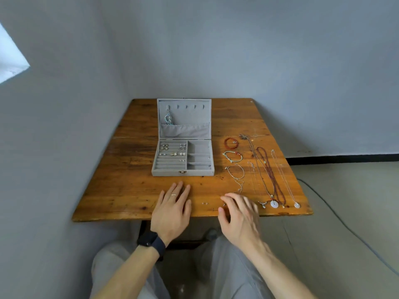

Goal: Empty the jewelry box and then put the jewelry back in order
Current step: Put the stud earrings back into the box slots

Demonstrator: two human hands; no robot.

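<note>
Left hand (172,209): palm down on the counter (129,190), fingers (180,190) straight and close together, holding nothing; a thin ring (173,194) on one finger, a dark watch (151,242) on the wrist. Right hand (239,214): fingers (235,200) spread and loosely bent, tips down at the counter near its front edge, thumb apart from forefinger. A small piece of jewelry (224,204) lies just at those tips; contact cannot be made out. A second small pair of studs (205,203) lies on the counter between the two hands. Beyond the left hand stands the grey jewelry box (183,169), lid upright, brass clasp (182,172) facing the person. Earrings (172,152) sit in the padded rows of its left section; a turquoise piece (168,119) hangs from the leftmost hook in the lid. Right of the box, on the counter, lie in a column a red bead bracelet (230,143), a green cord bracelet (232,156) and a thin silver bracelet (236,171). Further right lie a dark beaded necklace (269,169), a pale disc pendant (274,204) and a fine silver chain (285,180). A cable (334,212) runs across the floor.
</note>
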